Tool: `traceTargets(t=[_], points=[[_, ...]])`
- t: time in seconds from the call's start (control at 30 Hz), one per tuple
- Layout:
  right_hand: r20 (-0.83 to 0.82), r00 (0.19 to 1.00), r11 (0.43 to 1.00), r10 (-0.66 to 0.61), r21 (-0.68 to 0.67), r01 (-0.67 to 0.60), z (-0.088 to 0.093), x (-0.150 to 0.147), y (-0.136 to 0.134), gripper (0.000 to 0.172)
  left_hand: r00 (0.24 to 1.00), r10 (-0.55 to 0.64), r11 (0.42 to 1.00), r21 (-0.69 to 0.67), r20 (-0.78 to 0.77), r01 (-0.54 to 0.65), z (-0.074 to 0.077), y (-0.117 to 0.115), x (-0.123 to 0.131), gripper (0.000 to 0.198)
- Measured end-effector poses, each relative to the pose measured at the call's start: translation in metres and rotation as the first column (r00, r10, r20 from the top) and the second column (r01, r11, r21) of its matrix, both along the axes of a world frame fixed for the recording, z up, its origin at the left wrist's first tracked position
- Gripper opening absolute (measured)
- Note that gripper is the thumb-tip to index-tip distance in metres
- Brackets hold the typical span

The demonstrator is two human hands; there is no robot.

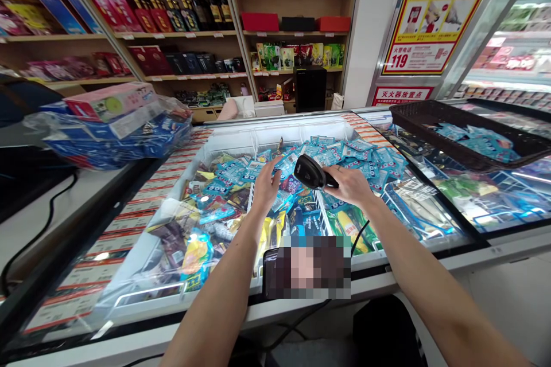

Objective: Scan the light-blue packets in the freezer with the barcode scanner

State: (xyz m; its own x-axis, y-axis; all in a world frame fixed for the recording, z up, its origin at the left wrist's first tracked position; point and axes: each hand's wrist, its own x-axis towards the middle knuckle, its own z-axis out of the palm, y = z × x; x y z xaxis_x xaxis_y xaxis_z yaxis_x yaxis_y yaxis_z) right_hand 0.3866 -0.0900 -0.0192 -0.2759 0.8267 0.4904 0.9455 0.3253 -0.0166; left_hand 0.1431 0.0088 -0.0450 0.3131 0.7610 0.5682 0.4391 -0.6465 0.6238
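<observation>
My right hand (350,184) is wrapped round the handle of a black handheld barcode scanner (310,172), whose head points left toward my other hand. Its cable runs down past my right wrist. My left hand (266,188) hovers over the chest freezer, fingers apart, and nothing shows in its grasp. Below and beyond both hands lie many small light-blue packets (357,151), heaped across the freezer's contents. White wire dividers (321,209) separate other packs, among them yellow ones (272,230). Whether my left fingertips touch a packet I cannot tell.
A dark device (270,275), partly covered by a blurred patch, sits at the freezer's front edge (370,287). Plastic-wrapped boxes (116,126) stand at left. A brown tray (413,117) with more blue packets rests on the neighbouring freezer. Stocked shelves (172,35) stand behind.
</observation>
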Motion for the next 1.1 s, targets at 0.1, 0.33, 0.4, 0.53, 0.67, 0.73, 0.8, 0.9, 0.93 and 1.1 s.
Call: traceTargets(t=[0.1, 0.33, 0.4, 0.53, 0.67, 0.73, 0.8, 0.9, 0.93, 1.1], points=[[0.002, 1.0, 1.0, 0.003, -0.007, -0.003, 0.001, 0.0, 0.0, 0.04, 1.0, 0.002, 1.0, -0.002, -0.001, -0.002, 0.0, 0.0, 0.0, 0.042], [0.009, 1.0, 1.0, 0.006, -0.008, -0.006, 0.001, 0.0, 0.0, 0.04, 1.0, 0.005, 1.0, -0.005, -0.011, -0.005, 0.0, 0.0, 0.0, 0.042], [0.008, 1.0, 1.0, 0.005, -0.012, -0.005, 0.001, 0.0, 0.0, 0.04, 1.0, 0.002, 1.0, -0.007, -0.009, -0.002, 0.0, 0.0, 0.0, 0.042], [0.007, 1.0, 1.0, 0.002, -0.018, -0.002, -0.001, 0.001, 0.001, 0.04, 1.0, -0.004, 1.0, -0.011, 0.002, 0.004, 0.0, 0.0, 0.0, 0.042], [0.008, 1.0, 1.0, -0.002, -0.008, 0.002, -0.001, 0.002, 0.001, 0.042, 1.0, 0.004, 1.0, 0.002, 0.004, -0.004, 0.001, 0.0, -0.001, 0.041], [-0.008, 1.0, 0.999, -0.03, 0.015, 0.031, 0.0, 0.003, 0.0, 0.042, 0.997, 0.069, 0.997, 0.021, 0.021, -0.07, 0.001, 0.0, -0.002, 0.04], [-0.041, 0.996, 0.995, -0.085, 0.053, 0.087, 0.0, 0.005, 0.0, 0.04, 0.98, 0.191, 0.98, 0.04, 0.058, -0.193, 0.002, 0.001, -0.005, 0.04], [-0.099, 0.977, 0.974, -0.188, 0.109, 0.199, 0.002, 0.01, 0.001, 0.038, 0.938, 0.329, 0.941, 0.047, 0.107, -0.336, 0.002, 0.004, -0.01, 0.041], [-0.116, 0.969, 0.965, -0.22, 0.122, 0.234, 0.002, 0.011, 0.002, 0.039, 0.932, 0.344, 0.935, 0.047, 0.111, -0.351, 0.002, 0.006, -0.013, 0.041], [-0.151, 0.938, 0.935, -0.312, 0.125, 0.331, 0.004, 0.015, 0.003, 0.039, 0.895, 0.427, 0.896, 0.075, 0.127, -0.438, -0.001, 0.018, -0.03, 0.042]])
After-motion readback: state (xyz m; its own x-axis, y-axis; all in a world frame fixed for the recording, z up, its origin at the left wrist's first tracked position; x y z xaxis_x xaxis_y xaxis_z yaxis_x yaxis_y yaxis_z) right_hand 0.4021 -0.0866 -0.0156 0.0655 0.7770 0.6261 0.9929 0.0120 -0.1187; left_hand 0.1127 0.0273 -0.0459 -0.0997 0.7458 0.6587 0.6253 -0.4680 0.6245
